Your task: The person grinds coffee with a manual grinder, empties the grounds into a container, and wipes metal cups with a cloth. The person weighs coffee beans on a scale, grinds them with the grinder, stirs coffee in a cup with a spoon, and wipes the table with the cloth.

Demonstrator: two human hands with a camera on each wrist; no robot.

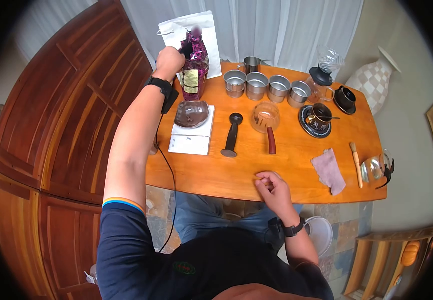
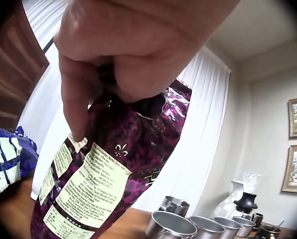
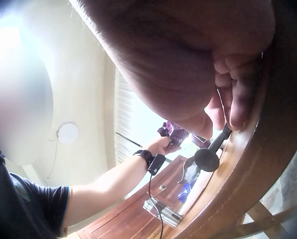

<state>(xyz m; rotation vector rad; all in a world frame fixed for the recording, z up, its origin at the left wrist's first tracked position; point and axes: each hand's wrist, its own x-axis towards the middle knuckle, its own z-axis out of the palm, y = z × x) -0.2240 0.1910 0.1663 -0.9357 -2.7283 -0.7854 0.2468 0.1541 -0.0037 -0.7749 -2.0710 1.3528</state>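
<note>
At the table's back left, my left hand point(image 1: 170, 63) reaches to the top of a shiny purple bag point(image 1: 195, 75) with pale labels. The left wrist view shows the left hand point(image 2: 133, 50) with its fingers curled round the gathered top of the purple bag point(image 2: 133, 134); a dark object sits under the fingers. My right hand point(image 1: 275, 194) hangs over the table's front edge, fingers loosely bent and holding nothing. A brown dish point(image 1: 191, 114) on a white scale point(image 1: 190, 143) is in front of the bag.
Metal cups point(image 1: 257, 85) line the back, beside a dripper point(image 1: 321, 75). A black tamper point(image 1: 232, 135), a red-handled glass pot point(image 1: 271, 140), a cup on a saucer point(image 1: 320, 113), a cloth point(image 1: 328, 171), a brush point(image 1: 356, 165) and a glass kettle point(image 1: 372, 169) lie across the table.
</note>
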